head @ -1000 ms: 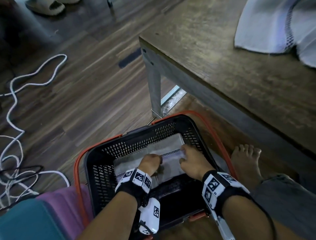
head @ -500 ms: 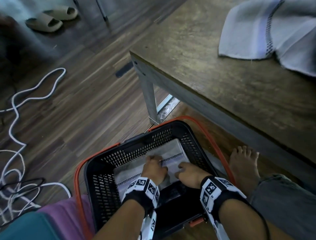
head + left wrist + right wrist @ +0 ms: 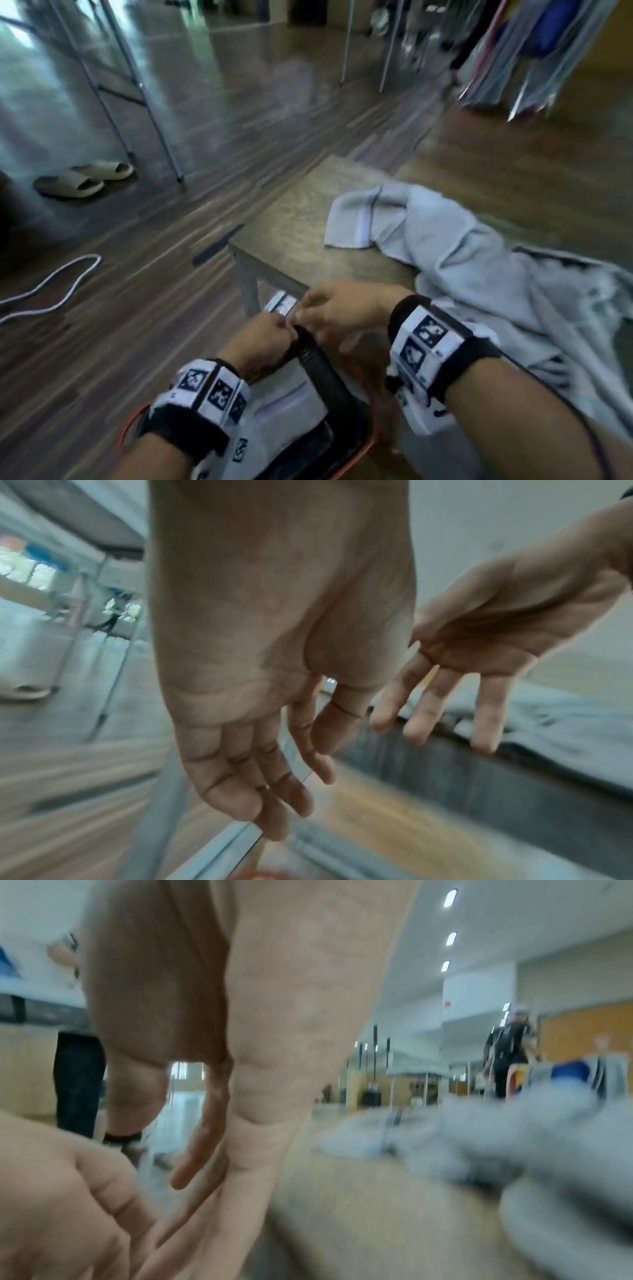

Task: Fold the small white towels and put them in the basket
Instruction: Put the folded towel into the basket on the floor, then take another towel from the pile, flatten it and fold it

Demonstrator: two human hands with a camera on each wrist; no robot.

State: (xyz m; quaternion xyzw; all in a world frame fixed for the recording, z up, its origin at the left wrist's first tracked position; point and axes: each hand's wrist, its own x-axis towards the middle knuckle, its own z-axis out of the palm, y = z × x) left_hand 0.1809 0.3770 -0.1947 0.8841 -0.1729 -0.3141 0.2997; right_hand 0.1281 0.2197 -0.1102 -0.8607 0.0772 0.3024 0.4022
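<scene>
The black basket [image 3: 318,363] with orange handles sits on the floor below the table corner. One folded white towel [image 3: 287,401] lies inside it. My left hand [image 3: 263,339] hangs above the basket's far rim with relaxed, empty fingers [image 3: 240,799]. My right hand [image 3: 339,308] is level with the table edge, and its straight fingers [image 3: 421,715] hold nothing. A heap of unfolded white towels [image 3: 479,274] with dark stripes lies on the wooden table [image 3: 294,222], just right of my right hand. The picture is blurred by motion.
A pair of beige slippers [image 3: 82,178] and a white cable [image 3: 51,287] lie on the wooden floor to the left. Metal rack legs [image 3: 150,120] stand behind them. Hanging clothes [image 3: 531,51] fill the far right. Another person [image 3: 510,1053] stands far off.
Both hands have lifted out of the basket, leaving the folded towel inside, and now sit up by the table edge. The head view has swung upward toward the table.
</scene>
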